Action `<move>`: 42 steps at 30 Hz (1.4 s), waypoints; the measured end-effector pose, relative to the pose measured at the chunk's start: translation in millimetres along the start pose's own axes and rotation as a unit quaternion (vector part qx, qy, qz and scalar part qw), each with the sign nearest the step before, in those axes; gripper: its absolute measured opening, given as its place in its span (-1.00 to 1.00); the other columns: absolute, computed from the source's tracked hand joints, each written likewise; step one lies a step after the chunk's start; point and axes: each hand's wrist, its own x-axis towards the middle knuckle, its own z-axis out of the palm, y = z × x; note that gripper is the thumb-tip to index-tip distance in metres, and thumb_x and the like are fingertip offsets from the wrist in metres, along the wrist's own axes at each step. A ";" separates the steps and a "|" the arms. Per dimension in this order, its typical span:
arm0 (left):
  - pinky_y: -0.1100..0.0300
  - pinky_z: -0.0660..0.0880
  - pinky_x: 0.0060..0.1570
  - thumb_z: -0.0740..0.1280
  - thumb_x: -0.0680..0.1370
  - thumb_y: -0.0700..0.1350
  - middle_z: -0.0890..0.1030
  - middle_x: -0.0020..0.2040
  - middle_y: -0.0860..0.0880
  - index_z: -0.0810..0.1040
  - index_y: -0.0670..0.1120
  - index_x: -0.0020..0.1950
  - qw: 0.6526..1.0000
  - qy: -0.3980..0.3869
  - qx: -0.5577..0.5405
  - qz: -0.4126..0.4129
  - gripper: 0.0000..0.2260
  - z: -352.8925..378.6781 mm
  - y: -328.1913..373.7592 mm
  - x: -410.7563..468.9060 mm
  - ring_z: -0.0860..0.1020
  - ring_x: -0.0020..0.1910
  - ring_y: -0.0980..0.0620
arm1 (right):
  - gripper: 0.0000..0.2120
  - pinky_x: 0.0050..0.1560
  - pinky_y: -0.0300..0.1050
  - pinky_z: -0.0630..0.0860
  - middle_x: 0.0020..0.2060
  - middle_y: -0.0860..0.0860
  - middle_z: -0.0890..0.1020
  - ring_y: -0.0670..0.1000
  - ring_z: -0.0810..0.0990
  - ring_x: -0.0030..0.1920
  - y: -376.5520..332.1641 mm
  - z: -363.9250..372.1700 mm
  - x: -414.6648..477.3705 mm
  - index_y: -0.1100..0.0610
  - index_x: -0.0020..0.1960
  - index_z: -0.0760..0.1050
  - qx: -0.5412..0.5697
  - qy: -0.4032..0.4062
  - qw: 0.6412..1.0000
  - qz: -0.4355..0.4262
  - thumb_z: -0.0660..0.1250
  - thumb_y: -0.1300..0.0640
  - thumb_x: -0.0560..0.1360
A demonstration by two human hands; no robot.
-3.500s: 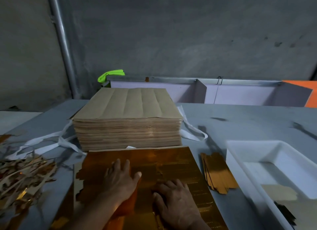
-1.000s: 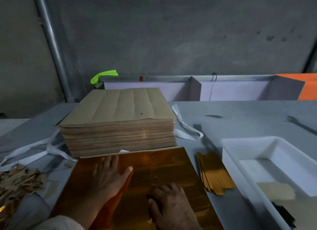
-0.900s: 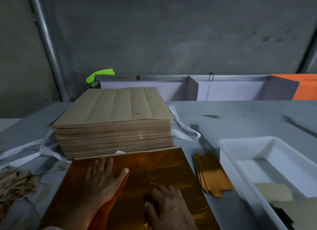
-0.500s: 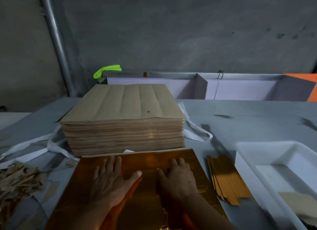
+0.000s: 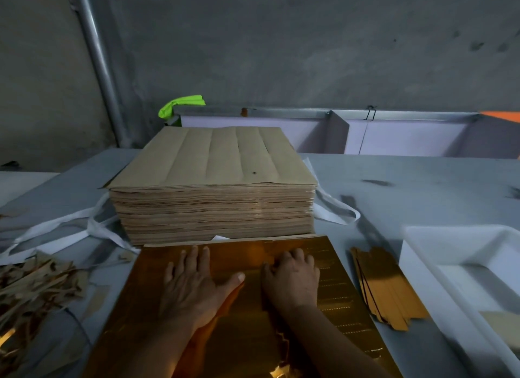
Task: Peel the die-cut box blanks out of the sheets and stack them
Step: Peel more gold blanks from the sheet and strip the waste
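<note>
We worked at a grey table [image 5: 422,186] set against a bare concrete wall [image 5: 309,45]. The gold sheet [image 5: 239,307] lay flat at the near edge, its far edge touching the foot of the brown stack [image 5: 213,186]. Over the last second the right hand [image 5: 292,279] had travelled from the near part of the sheet up to its far end, just short of the stack. Its knuckles were bent and its fingertips tucked down onto the foil; we could not tell whether it had pinched a blank or was only pressing. The left hand [image 5: 194,284] had stayed where it was, palm down and fingers spread, holding nothing and pinning the sheet. A jagged cut line [image 5: 281,338] showed by the right forearm, so we judged that a blank was being broken free along its length and not yet lifted. We counted one gold sheet in work, one tall stack of brown sheets, and one small pile of peeled gold blanks [image 5: 388,293] just right of the sheet. Beyond it sat one white tray [image 5: 422,237]. One heap of scrap trimmings [image 5: 33,284] lay at the left, and loose white straps [image 5: 56,228] trailed from under the stack.
</note>
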 end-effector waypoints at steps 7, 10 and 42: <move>-0.04 -0.21 0.50 -0.35 0.17 0.65 -0.18 0.60 0.01 -0.21 0.02 0.58 1.000 0.002 0.000 -0.006 0.12 -0.8 1.4 -0.6 -0.21 0.56 -0.01 | -0.65 0.31 0.01 0.33 0.20 -0.02 0.46 0.03 0.38 0.26 -13.4 -4.4 5.4 0.01 0.29 0.42 0.052 -0.029 0.998 0.031 0.18 -0.14 0.59; -0.04 -0.19 0.51 -0.35 0.17 0.64 -0.16 0.60 0.00 -0.20 0.01 0.58 1.000 0.009 0.000 -0.007 0.12 -1.1 1.6 -1.0 -0.19 0.56 -0.01 | -0.65 0.31 0.03 0.40 0.20 0.03 0.47 0.06 0.40 0.24 -18.1 -12.1 12.2 0.06 0.30 0.39 0.070 -0.052 0.994 0.060 0.22 -0.06 0.57; -0.01 -0.21 0.49 -0.36 0.09 0.66 -0.12 0.60 0.04 -0.15 0.04 0.59 0.999 0.030 -0.011 -0.014 0.18 2.2 1.5 2.1 -0.16 0.57 0.01 | -0.64 0.31 0.07 0.44 0.23 0.08 0.48 0.11 0.44 0.26 -41.5 -13.1 39.5 0.10 0.30 0.38 0.082 -0.101 0.986 0.109 0.29 0.01 0.56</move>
